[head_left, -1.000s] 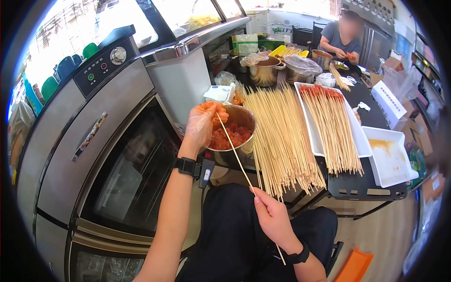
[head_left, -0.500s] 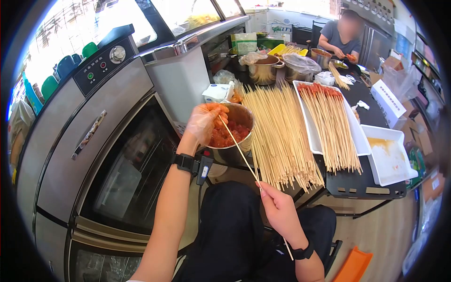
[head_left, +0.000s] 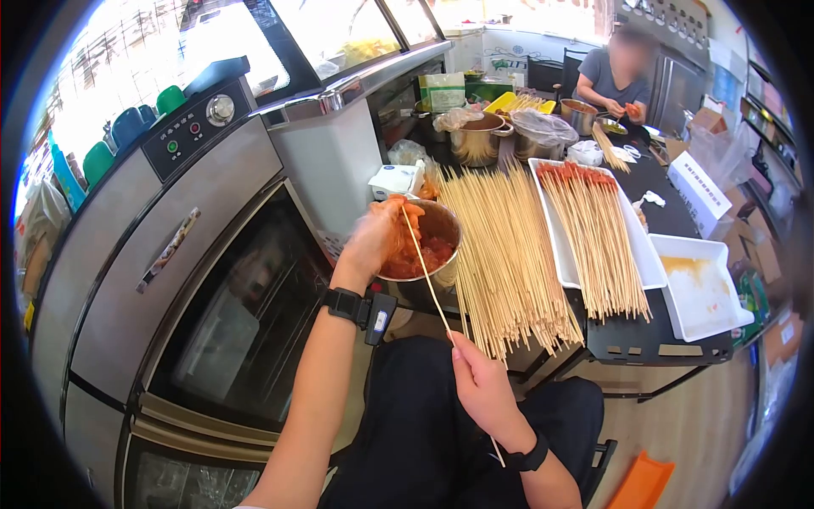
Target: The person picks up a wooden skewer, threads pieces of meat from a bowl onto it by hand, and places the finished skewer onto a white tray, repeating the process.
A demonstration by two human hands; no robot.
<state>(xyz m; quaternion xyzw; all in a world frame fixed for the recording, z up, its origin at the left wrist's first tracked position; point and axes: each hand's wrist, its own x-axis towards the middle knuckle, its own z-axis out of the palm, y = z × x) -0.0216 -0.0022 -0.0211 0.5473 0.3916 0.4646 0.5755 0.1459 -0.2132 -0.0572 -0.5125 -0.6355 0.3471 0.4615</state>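
My left hand (head_left: 378, 237), in a clear plastic glove, is closed around reddish meat at the upper end of a thin wooden skewer (head_left: 430, 284). It is held over the left side of a metal pot (head_left: 456, 246) of red, sauced meat (head_left: 434, 252). The hand is partly blurred, and the meat inside its fingers is mostly hidden. Lower down, my right hand (head_left: 485, 380) pinches the skewer's shaft, with the tail end sticking out below the wrist. Many bare skewers (head_left: 504, 263) lie in a thick bundle just right of the pot.
A white tray (head_left: 549, 222) holds skewers tipped with red meat (head_left: 578, 175); another white tray (head_left: 710, 293) has orange liquid in it. Lidded or bagged pots (head_left: 477, 140) stand farther back. Across the table sits a person (head_left: 617, 81) handling food. An oven (head_left: 246, 314) is on my left.
My right hand has shifted left and slightly down with the skewer, which now stands steeper. My left hand has moved a little lower, still at the skewer's upper end.
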